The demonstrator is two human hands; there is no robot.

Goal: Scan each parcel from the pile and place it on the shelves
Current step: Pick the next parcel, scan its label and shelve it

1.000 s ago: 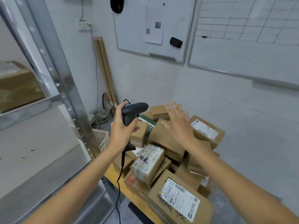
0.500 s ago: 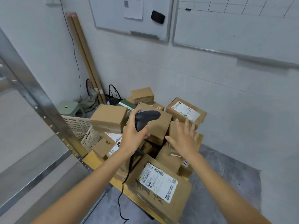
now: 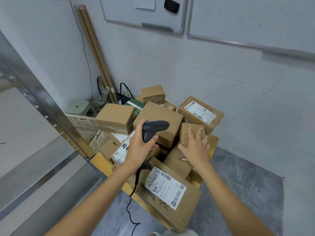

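Note:
A pile of brown cardboard parcels (image 3: 158,116) lies on a low yellow platform (image 3: 100,161) against the wall. My left hand (image 3: 138,150) grips a black corded barcode scanner (image 3: 154,129) over the middle of the pile. My right hand (image 3: 196,149) lies with straight fingers on a small plain parcel (image 3: 188,130) at the pile's right side, thumb at its lower left edge. A large parcel with a white label (image 3: 168,189) leans at the front. Another labelled parcel (image 3: 201,111) sits at the back right. The metal shelves (image 3: 42,106) stand at left.
A beige perforated basket (image 3: 85,128) sits between shelf post and pile. Behind it are a green stool (image 3: 77,106), a dark bag (image 3: 125,97) and long cardboard tubes (image 3: 95,53) leaning in the corner. Whiteboards hang on the wall. Grey floor lies at right.
My view has tilted down toward the pile. My right hand has dropped from above the parcels onto the small plain parcel. The left hand still holds the scanner.

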